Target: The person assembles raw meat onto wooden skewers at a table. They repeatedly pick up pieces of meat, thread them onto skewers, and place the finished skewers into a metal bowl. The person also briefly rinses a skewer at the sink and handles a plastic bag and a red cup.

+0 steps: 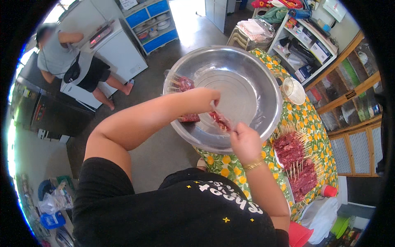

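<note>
Over a large metal basin, both my hands are closed on what looks like a clear plastic bag with a bundle of skewered red meat in it. My left hand pinches its upper end, with its fingers partly hidden. My right hand grips the lower end beside the basin's near rim. Against the basin's left wall sit more meat skewers, their sticks pointing left. Another meat bundle shows below my left forearm. To the right, piles of raw meat skewers lie on the table.
A fruit-patterned tablecloth covers the table under the basin. A white bowl stands right of it. A red cup and white plastic bag are lower right. Another person stands by a white chest freezer.
</note>
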